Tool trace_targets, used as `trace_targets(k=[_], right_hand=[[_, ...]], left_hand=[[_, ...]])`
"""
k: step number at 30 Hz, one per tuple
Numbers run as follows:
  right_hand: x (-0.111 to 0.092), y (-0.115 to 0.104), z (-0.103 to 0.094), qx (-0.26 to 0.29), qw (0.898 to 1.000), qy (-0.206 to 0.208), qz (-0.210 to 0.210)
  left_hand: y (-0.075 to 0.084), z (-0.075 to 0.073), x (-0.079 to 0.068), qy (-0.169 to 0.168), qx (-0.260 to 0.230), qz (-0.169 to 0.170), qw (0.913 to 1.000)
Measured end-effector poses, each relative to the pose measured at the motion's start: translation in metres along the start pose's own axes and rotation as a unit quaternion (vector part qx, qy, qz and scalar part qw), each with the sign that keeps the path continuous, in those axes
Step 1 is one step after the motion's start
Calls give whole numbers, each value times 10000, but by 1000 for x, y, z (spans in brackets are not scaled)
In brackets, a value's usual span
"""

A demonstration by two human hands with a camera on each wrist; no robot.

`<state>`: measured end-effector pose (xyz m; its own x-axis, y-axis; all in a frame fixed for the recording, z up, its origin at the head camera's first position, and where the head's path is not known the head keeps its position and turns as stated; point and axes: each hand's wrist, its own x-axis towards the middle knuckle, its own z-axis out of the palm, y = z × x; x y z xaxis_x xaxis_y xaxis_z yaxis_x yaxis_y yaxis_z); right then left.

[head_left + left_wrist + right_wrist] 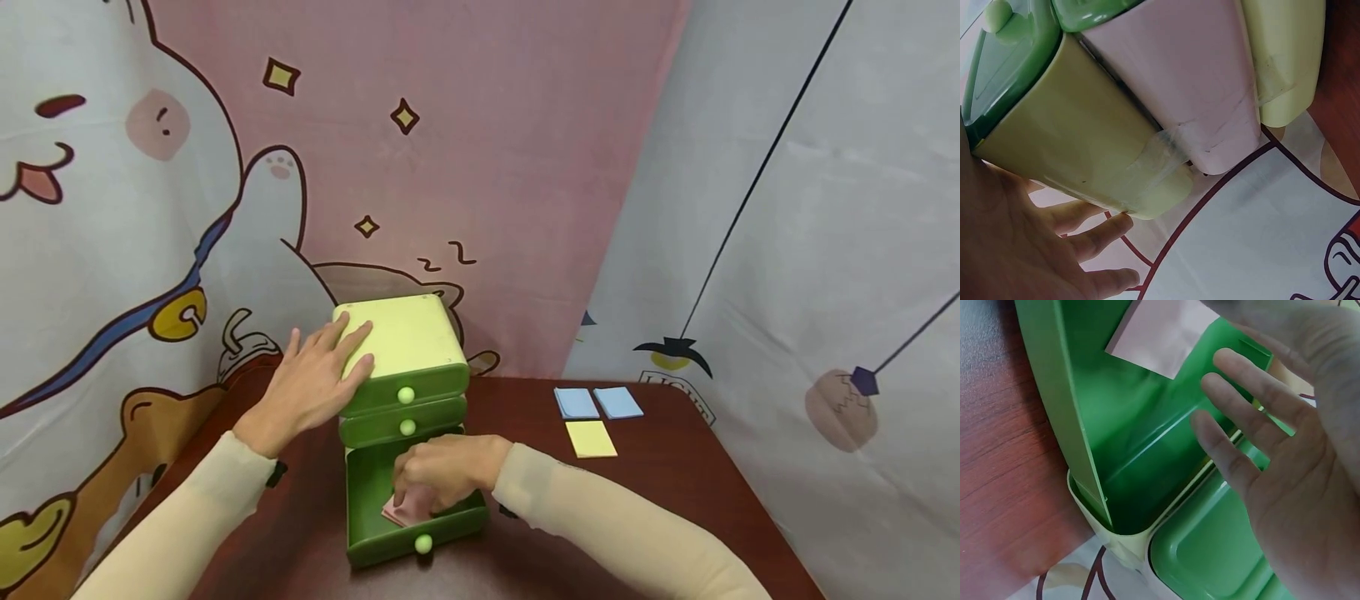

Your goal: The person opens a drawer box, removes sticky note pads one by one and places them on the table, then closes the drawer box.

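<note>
A small green-and-cream drawer cabinet (405, 337) stands on the table with its bottom drawer (365, 492) pulled out. My left hand (311, 379) rests on the left edge of its top, fingers spread; in the left wrist view those fingers (1094, 244) lie along the cream casing (1079, 125). My right hand (450, 468) reaches down into the bottom drawer and pinches a pink sticky note pad (420, 502) between thumb and forefinger. In the right wrist view the pink pad (1163, 334) is partly hidden by the hand, and the other fingers (1235, 447) are extended.
Two blue sticky note pads (576, 403) and a yellow pad (591, 439) lie on the dark red table (675, 483) right of the cabinet. The upper drawers (402, 423) are closed. A printed cloth (510, 183) hangs behind the table.
</note>
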<state>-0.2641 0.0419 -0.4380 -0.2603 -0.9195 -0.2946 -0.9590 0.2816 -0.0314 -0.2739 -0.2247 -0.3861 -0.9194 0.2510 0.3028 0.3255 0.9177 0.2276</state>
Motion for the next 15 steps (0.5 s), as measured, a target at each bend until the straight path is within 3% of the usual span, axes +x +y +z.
trace_targets(k=[6,15], right_hand=[[7,2,4,-31,9996,-275,80],[14,4,5,-114,9993,-344,7]], left_hand=[[0,1,-2,30,-28,-1,10000],[-1,2,0,69,16,25,10000]])
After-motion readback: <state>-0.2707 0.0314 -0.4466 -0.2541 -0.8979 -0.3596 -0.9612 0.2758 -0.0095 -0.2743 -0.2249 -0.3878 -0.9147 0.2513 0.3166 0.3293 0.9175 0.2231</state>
